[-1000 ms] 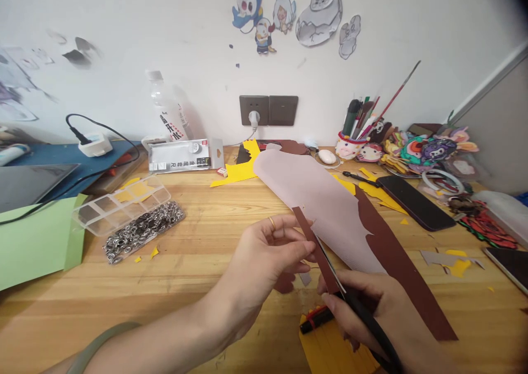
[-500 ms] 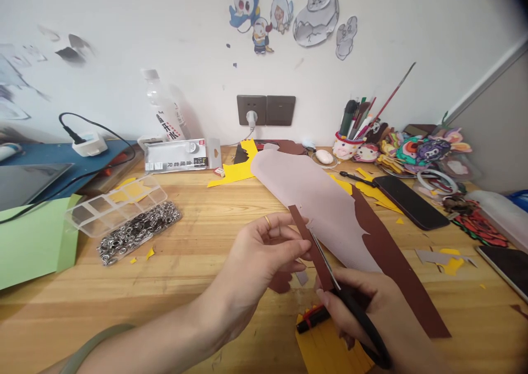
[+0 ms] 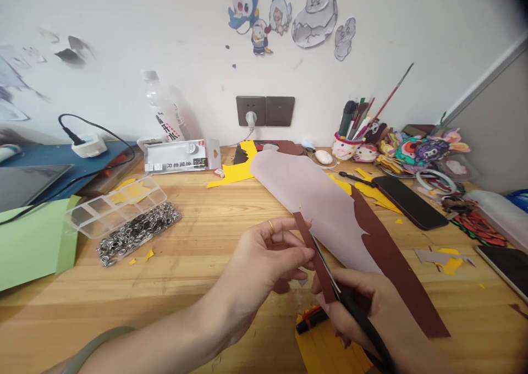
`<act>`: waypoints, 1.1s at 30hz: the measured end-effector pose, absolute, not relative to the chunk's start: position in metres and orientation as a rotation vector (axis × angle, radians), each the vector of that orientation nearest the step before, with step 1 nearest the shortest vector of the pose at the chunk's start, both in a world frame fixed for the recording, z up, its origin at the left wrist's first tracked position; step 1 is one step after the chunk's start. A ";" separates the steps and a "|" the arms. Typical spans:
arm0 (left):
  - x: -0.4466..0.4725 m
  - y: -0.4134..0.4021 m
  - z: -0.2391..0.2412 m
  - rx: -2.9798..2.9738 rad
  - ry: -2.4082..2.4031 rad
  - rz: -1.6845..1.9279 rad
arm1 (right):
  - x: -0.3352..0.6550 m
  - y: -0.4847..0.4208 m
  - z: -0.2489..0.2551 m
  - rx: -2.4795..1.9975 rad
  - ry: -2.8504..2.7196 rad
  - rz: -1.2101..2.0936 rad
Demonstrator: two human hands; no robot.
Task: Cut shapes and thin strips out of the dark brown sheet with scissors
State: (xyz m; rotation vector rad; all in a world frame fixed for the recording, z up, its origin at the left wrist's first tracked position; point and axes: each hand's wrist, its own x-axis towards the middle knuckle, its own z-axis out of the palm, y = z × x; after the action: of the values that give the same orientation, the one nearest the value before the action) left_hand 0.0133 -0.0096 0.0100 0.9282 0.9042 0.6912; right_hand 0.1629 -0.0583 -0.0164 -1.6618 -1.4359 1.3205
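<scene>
My left hand (image 3: 268,258) pinches a narrow brown strip (image 3: 305,230) between thumb and fingers. Black-handled scissors (image 3: 355,308) are gripped in my right hand (image 3: 367,302), their blades lying along the strip's right edge. The strip's lower end reaches the right thumb. Behind the hands lies a pale mauve sheet (image 3: 305,181) with a jagged right edge, on top of a larger brown sheet (image 3: 396,269). Beneath my right hand a yellow piece (image 3: 322,346) lies on the table with a black pen (image 3: 310,320) on it.
To the left is a clear compartment box (image 3: 136,236) of metal rings, near a green sheet (image 3: 33,247). A bottle (image 3: 159,104) and a plastic package (image 3: 177,157) stand at the back. Phones (image 3: 408,201), yellow scraps (image 3: 449,264) and a pen cup (image 3: 346,144) occupy the right.
The brown strip and my left hand have shifted slightly down and to the right. The scissors' blades sit a little closer along the strip. My right hand has barely moved.
</scene>
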 end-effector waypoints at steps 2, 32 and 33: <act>0.014 -0.009 0.010 0.930 0.899 0.693 | 0.164 -0.059 -0.018 -1.646 -1.416 1.339; 0.013 -0.008 0.010 0.936 0.897 0.676 | 0.166 -0.059 -0.018 -1.676 -1.394 1.382; 0.013 -0.008 0.010 0.931 0.895 0.673 | 0.166 -0.059 -0.018 -1.692 -1.397 1.365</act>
State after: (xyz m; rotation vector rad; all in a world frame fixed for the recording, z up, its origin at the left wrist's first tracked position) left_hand 0.0125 -0.0084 0.0101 0.9310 0.8955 0.6729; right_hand 0.1658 -0.0590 -0.0183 -1.6922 -1.3967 1.3649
